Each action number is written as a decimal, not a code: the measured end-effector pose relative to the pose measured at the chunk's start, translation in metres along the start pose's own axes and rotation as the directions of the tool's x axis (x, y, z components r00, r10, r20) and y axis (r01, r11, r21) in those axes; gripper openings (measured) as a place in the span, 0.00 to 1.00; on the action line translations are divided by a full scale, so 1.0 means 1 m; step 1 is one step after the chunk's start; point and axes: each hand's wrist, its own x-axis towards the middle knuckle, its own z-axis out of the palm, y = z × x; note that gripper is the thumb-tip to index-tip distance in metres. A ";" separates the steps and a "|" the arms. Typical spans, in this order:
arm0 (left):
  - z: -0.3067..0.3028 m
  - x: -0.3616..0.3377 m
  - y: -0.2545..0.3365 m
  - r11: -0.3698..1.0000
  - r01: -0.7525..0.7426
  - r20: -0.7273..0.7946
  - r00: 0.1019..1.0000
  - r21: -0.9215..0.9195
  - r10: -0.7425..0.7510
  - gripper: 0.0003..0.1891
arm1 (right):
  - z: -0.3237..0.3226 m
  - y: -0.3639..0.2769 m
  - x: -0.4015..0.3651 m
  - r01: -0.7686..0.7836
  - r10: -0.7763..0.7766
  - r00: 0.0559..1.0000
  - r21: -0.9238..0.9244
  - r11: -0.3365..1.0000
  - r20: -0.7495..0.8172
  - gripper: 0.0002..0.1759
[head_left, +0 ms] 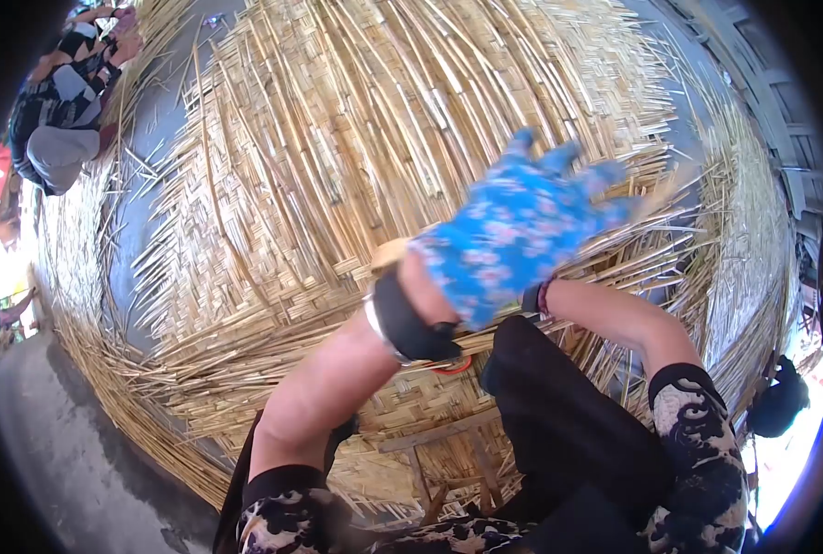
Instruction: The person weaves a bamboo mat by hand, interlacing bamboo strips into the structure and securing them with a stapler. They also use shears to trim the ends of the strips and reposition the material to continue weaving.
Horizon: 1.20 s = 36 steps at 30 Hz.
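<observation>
We had one view only, worn on the head, looking forward and down through a wide, bulging lens; it sat close to the woven mat (338, 138), which filled most of the frame.

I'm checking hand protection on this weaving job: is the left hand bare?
No, the left hand wears a blue flowered glove, with its fingers spread over the woven bamboo mat.

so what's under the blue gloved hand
The woven bamboo mat lies under the left hand. The right wrist runs in beneath the glove; the right hand itself is covered, so its grip cannot be seen.
</observation>
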 end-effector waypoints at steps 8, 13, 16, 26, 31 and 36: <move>-0.077 -0.053 -0.142 0.568 0.769 -0.467 0.634 0.294 -0.616 0.12 | -0.018 0.116 0.035 0.200 -0.016 0.867 0.317 0.927 -0.499 0.15; -0.008 -0.112 -0.173 0.338 0.526 -0.038 0.579 0.780 -0.815 0.14 | -0.055 0.064 0.040 -0.277 0.346 0.896 0.261 0.925 -0.277 0.15; 0.011 -0.117 -0.185 0.200 0.791 -0.222 0.388 0.578 -0.895 0.14 | -0.034 0.068 0.034 -0.232 0.391 0.867 0.444 0.865 -0.309 0.17; 0.016 -0.142 -0.171 0.095 0.580 0.073 0.259 -0.809 -0.963 0.08 | -0.077 0.064 0.073 -0.122 0.316 0.938 0.990 -0.076 0.140 0.11; 0.017 -0.138 -0.153 0.235 0.855 0.090 0.308 -0.462 -0.947 0.10 | -0.074 0.046 0.119 -0.055 0.400 0.911 0.992 -0.116 0.097 0.14; 0.033 -0.138 -0.144 0.267 0.781 -0.140 0.228 -0.564 -0.964 0.10 | -0.063 0.061 0.138 -0.145 0.412 0.911 0.918 0.368 -0.021 0.11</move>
